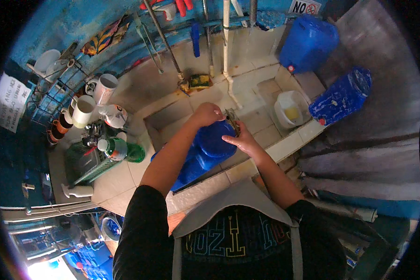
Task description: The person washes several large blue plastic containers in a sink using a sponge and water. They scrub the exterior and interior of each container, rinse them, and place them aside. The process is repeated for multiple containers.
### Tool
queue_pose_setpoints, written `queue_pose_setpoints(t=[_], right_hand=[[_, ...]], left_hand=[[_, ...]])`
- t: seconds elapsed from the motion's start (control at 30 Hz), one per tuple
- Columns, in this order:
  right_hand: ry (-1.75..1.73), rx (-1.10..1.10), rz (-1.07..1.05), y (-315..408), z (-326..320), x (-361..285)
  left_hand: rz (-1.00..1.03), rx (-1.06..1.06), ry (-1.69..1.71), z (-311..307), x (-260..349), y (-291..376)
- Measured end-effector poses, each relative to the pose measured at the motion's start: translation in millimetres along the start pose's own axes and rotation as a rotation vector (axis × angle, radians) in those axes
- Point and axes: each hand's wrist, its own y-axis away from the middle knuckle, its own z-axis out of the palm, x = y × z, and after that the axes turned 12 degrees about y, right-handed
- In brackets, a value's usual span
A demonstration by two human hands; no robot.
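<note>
A blue plastic water container (215, 145) lies in the tiled sink basin, its rounded end towards my hands. My left hand (208, 114) is curled at the top of that end, its fingers near a metal faucet or fitting (231, 120); whether they hold anything is hidden. On the right side my right hand (243, 140) has its thumb against the blue surface, and its fingers reach behind the fitting. Its exact grip cannot be made out. Both hands look wet.
A white tub (289, 109) with yellowish content stands in the basin's right part. Two blue containers (309, 43), (343, 94) sit beyond it. At left are green bottles (135, 153), mugs (84, 111) and a dish rack (91, 171). A sponge (200, 81) lies by the upright pipes (226, 42).
</note>
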Motion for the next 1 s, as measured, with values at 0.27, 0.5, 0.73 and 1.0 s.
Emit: queue_pose_setpoints(t=[0.27, 0.5, 0.73, 1.0], right_hand=[[0.097, 0.006, -0.042, 0, -7, 35], [0.298, 0.113, -0.108, 5, -7, 32], [0.417, 0.103, -0.081, -18, 1, 0], [0.553, 0.077, 0.129, -66, 2, -11]], left_hand=[[0.052, -0.122, -0.412, 5, -38, -5], [-0.405, 0.324, -0.420, -30, -124, 135], [-0.603, 1.171, -0.116, -60, -102, 353], [-1.417, 1.606, 0.068, 83, -134, 634]])
